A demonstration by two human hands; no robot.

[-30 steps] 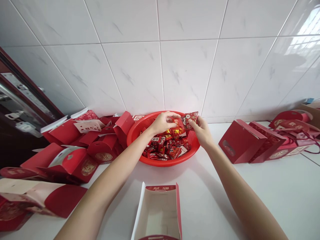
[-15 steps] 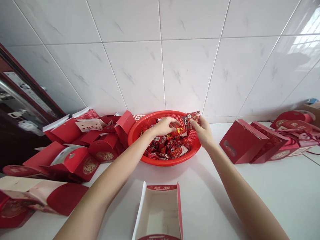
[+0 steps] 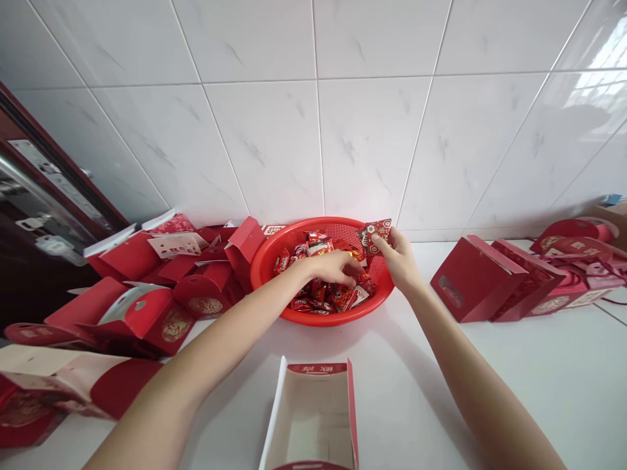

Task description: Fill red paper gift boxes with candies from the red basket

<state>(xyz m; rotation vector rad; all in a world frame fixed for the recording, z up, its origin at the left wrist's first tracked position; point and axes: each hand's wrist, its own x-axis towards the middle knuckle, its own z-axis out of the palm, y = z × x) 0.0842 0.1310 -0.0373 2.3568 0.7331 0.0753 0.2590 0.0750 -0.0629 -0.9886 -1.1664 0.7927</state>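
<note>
A red perforated plastic basket (image 3: 318, 318) holds many wrapped candies (image 3: 321, 245), mostly red with white or gold print. My left hand (image 3: 336, 266) is inside it, fingers bent downward and apart over the candies on the right side, with nothing visibly held. At the basket's back right rim, my right hand (image 3: 399, 258) pinches a dark red patterned packet (image 3: 376, 234) between thumb and fingers. In front of the basket stands an open red-and-white paper box (image 3: 316, 411), its inside showing no contents; its near end is cut off by the picture edge.
Several red gift boxes (image 3: 210, 290) crowd the left side of the white counter (image 3: 416, 405). Red upright bags (image 3: 475, 277) and more boxes (image 3: 571, 245) with cords stand at the right. A tiled wall (image 3: 362, 143) rises behind, and a dark door frame (image 3: 53, 176) is at far left.
My left hand has moved slightly right and toward me within the basket, uncovering candies at the back. My right hand stays where it was with the packet.
</note>
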